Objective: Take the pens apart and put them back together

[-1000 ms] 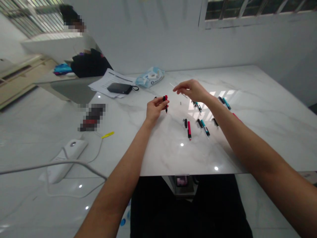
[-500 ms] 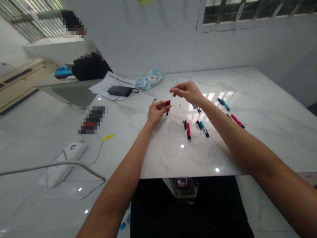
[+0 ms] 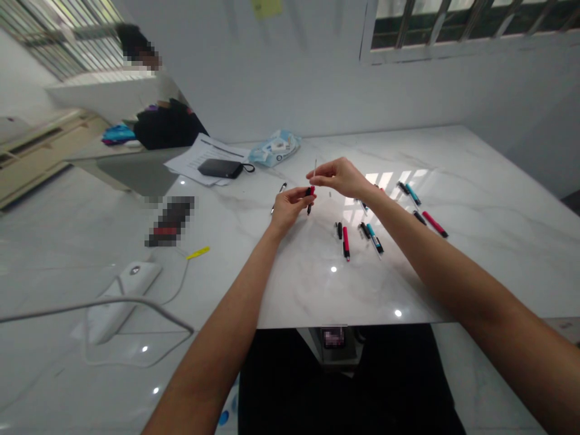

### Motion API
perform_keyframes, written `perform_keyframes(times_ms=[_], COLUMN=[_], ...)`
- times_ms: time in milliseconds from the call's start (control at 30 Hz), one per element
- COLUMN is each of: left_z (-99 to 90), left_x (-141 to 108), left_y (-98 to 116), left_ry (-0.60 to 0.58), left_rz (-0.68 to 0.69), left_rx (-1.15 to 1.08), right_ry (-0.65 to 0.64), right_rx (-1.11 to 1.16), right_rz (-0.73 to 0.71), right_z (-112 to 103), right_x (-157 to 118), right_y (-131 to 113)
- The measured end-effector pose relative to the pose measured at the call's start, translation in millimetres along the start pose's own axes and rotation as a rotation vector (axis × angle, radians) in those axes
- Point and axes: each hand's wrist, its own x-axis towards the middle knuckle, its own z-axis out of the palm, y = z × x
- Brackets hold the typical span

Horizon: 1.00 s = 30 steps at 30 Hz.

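My left hand (image 3: 290, 208) pinches red and black pen parts (image 3: 310, 199) above the marble table (image 3: 299, 284). Just above it, my right hand (image 3: 338, 176) holds a thin pale refill (image 3: 315, 164) upright between thumb and fingers; its lower end is at or close to the top of the pen parts, and contact cannot be made out. Nearer to me lie a red pen barrel (image 3: 346, 241) beside a short black piece (image 3: 339, 230), and a teal pen barrel (image 3: 374, 237) with another black piece. Partly behind my right wrist lie more pen parts.
Farther right are a teal barrel (image 3: 412, 194) and a red barrel (image 3: 435, 223). A pen (image 3: 283, 188) lies behind my left hand. Toward the back are a blue-white packet (image 3: 275, 148), papers (image 3: 181, 162) and a black case (image 3: 220, 168). A white power strip (image 3: 122, 302) with cables lies left. A person sits back left.
My right hand has come down and slightly left, bringing the refill lower and more upright toward the pen parts. My left hand keeps its hold, nearly still.
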Motion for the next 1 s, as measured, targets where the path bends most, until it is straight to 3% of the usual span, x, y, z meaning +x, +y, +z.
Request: perform_keyframes(times_ms=[167, 300, 400, 833, 1000], left_z=[-1.2, -2.9, -3.7, -6.8, -6.9], left_x=[-1, -2, -3, -9, -11], left_y=[4, 5, 5, 16, 19], left_ry=[-0.017, -0.036, -0.053, -0.111, -0.150], left_rz=[-0.073, -0.133, -0.170, -0.249, -0.258], left_rx=[-0.087, -0.069, -0.043, 0.025, 0.037], right_ry=[-0.008, -0.132, -0.180, -0.161, 0.000], right_rx=[-0.342, -0.644, -0.735, -0.779, -0.443], right_rz=[-0.008, 0.065, 0.090, 0.139, 0.069], right_z=[-9, -10, -7, -7, -18], right_x=[-2, -7, -9, -10, -3], right_y=[15, 34, 43, 44, 39])
